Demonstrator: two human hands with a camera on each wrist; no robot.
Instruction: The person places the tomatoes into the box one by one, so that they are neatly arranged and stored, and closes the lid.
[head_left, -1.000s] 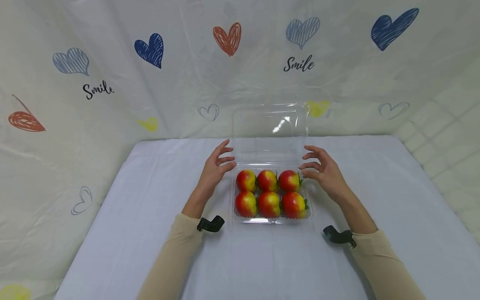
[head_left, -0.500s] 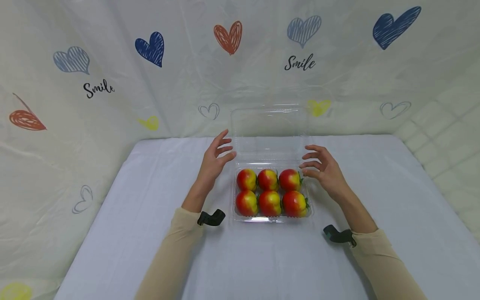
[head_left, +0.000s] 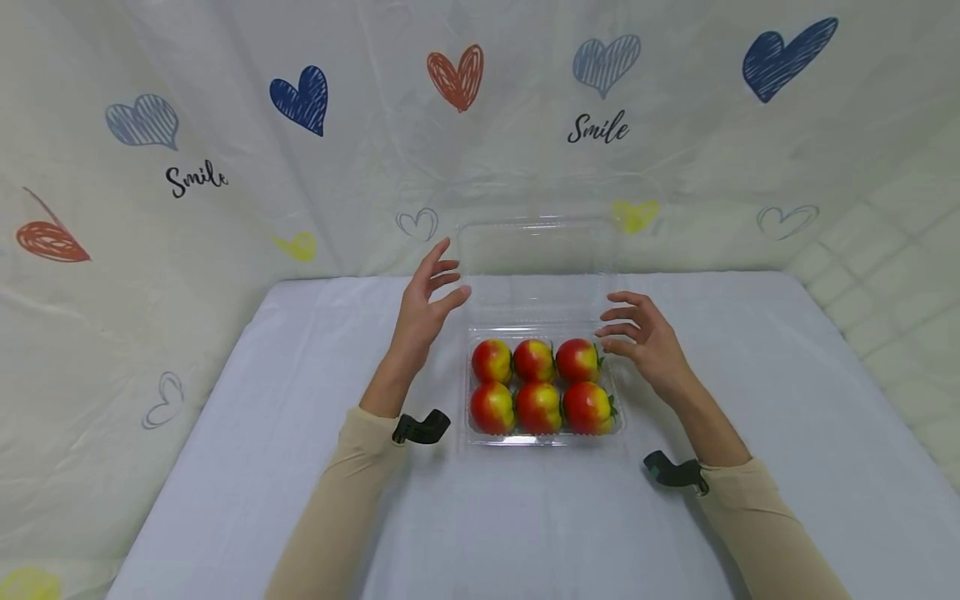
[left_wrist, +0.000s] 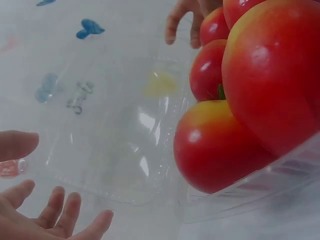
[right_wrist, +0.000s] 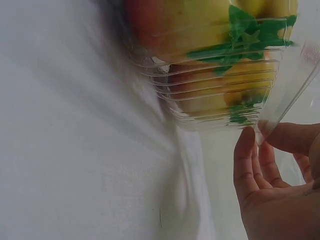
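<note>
A clear plastic clamshell box [head_left: 543, 442] lies with its lid [head_left: 536, 223] raised at the back. Two rows of shiny red-and-yellow fruits [head_left: 537, 408] fill its base; green leaves [right_wrist: 245, 45] show on some in the right wrist view. My left hand [head_left: 420, 317] is spread beside the lid's left edge, fingers fairly straight, and grips nothing. Near the hinge's right end is my right hand [head_left: 648, 342], fingers apart and slightly bent. In the right wrist view its thumb and fingertips lie close to the box's edge; whether they touch it is unclear.
A white cloth covers the table [head_left: 300, 400]. Behind it hangs a pale curtain [head_left: 360, 150] printed with hearts and "Smile". Each wrist carries a small black camera mount [head_left: 422, 427].
My left hand has moved away from me along the lid's left side. The lid leans slightly further back. The right hand and the fruits have stayed almost in place.
</note>
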